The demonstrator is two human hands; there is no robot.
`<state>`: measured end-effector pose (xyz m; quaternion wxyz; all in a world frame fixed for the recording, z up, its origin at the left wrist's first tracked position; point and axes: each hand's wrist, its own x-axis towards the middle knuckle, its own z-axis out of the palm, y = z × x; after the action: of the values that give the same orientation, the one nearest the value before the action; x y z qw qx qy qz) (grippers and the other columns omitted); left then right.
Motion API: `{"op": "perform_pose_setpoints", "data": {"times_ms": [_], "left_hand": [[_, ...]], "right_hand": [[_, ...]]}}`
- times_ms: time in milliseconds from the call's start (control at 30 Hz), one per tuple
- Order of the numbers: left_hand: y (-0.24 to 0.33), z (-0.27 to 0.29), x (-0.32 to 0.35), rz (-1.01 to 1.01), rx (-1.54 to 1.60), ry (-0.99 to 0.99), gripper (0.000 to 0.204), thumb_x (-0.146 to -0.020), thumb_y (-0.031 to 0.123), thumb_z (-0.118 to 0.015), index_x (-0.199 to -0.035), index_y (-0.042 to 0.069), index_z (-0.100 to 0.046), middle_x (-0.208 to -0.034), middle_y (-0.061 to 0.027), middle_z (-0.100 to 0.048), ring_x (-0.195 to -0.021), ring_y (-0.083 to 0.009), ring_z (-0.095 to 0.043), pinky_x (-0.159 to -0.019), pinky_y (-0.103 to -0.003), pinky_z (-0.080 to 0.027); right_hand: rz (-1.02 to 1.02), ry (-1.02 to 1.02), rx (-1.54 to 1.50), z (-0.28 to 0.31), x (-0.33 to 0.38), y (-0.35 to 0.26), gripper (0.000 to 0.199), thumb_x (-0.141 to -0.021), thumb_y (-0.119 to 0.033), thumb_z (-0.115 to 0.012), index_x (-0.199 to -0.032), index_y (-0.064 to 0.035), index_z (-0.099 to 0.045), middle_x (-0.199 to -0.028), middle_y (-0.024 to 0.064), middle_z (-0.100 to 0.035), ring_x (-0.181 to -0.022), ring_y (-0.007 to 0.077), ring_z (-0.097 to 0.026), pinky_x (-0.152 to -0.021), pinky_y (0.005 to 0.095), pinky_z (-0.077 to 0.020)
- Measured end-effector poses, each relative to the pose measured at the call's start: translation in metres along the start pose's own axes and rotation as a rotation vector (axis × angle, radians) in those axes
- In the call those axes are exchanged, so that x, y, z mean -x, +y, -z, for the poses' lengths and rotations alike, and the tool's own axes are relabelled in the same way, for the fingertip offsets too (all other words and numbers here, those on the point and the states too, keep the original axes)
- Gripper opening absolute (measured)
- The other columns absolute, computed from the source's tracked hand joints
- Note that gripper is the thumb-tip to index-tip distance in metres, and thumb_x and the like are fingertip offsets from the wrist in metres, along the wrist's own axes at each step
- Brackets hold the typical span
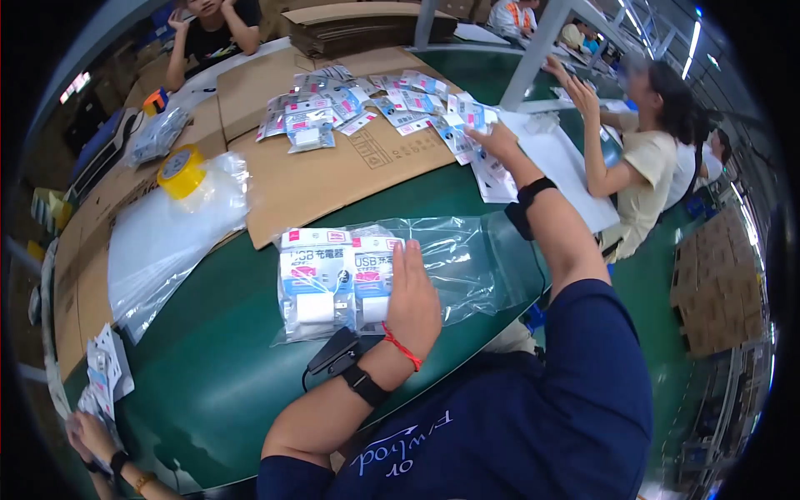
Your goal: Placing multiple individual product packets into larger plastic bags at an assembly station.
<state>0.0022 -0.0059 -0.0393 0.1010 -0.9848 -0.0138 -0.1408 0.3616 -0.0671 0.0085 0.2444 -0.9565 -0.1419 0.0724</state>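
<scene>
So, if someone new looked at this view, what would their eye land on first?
Probably the clear plastic bag in the middle of the green table, with white charger packs showing at its left end and the left hand lying on it. Next, the loose pile of similar packs on the brown cardboard beyond, the right hand at its right edge. The yellow tape roll stands out at upper left.

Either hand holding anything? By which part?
Right hand seems to grip a charger packet near its lower right; closure unclear. Left hand rests on the clear bag, over the bagged packet's right edge; no grasp visible.
</scene>
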Motion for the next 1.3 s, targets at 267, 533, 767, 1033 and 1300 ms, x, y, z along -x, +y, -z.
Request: {"op": "perform_pose_setpoints", "data": {"times_ms": [267,533,767,1033,1300], "left_hand": [[0.000,0.009,-0.005,-0.086,0.086,0.175,0.048,-0.091,0.019,-0.043,-0.132,-0.006,-0.044,-0.138,-0.0226,-0.043,-0.132,-0.0343,-0.037,-0.112,-0.055,-0.019],[-0.014,0.031,-0.015,0.167,2.301,0.212,0.049,-0.099,0.039,-0.038,-0.137,0.008,-0.038,-0.137,-0.0142,-0.046,-0.128,-0.0270,-0.042,-0.105,-0.048,-0.035],[-0.023,0.037,-0.011,0.545,2.493,0.241,0.048,-0.100,0.041,-0.037,-0.135,0.009,-0.040,-0.130,-0.0096,-0.051,-0.113,-0.0240,-0.056,-0.093,-0.039,-0.048],[-0.004,0.032,-0.008,0.721,2.218,0.513,0.040,-0.099,0.032,-0.044,-0.130,0.006,-0.043,-0.123,-0.0090,-0.056,-0.108,-0.0215,-0.058,-0.087,-0.038,-0.050],[0.006,0.032,0.006,0.725,1.947,0.522,0.038,-0.099,0.028,-0.045,-0.128,0.004,-0.044,-0.120,-0.0094,-0.057,-0.106,-0.0214,-0.059,-0.089,-0.037,-0.049]], "right_hand": [[0.203,0.414,-0.253,-0.015,-0.016,0.021,0.068,-0.081,-0.034,-0.065,-0.135,0.0000,-0.042,-0.122,0.0223,-0.056,-0.111,0.0313,-0.057,-0.094,0.0351,-0.0439],[1.492,0.207,-0.089,0.017,0.163,-0.045,0.062,-0.074,-0.008,-0.062,-0.134,-0.0111,-0.045,-0.131,0.0155,-0.051,-0.118,0.0315,-0.051,-0.101,0.0430,-0.0380],[1.801,0.140,0.082,0.025,0.186,-0.034,0.066,-0.071,-0.010,-0.068,-0.133,-0.0126,-0.046,-0.138,0.0168,-0.044,-0.127,0.0325,-0.043,-0.106,0.0472,-0.0340],[0.667,0.201,-0.106,-0.049,0.026,-0.017,0.076,-0.082,-0.023,-0.066,-0.139,0.0060,-0.027,-0.132,0.0310,-0.041,-0.123,0.0394,-0.044,-0.103,0.0428,-0.0368],[0.468,0.160,0.075,-0.053,-0.026,-0.019,0.082,-0.079,-0.024,-0.067,-0.137,0.0138,-0.022,-0.106,0.0301,-0.058,-0.098,0.0392,-0.059,-0.082,0.0460,-0.0492]]}}
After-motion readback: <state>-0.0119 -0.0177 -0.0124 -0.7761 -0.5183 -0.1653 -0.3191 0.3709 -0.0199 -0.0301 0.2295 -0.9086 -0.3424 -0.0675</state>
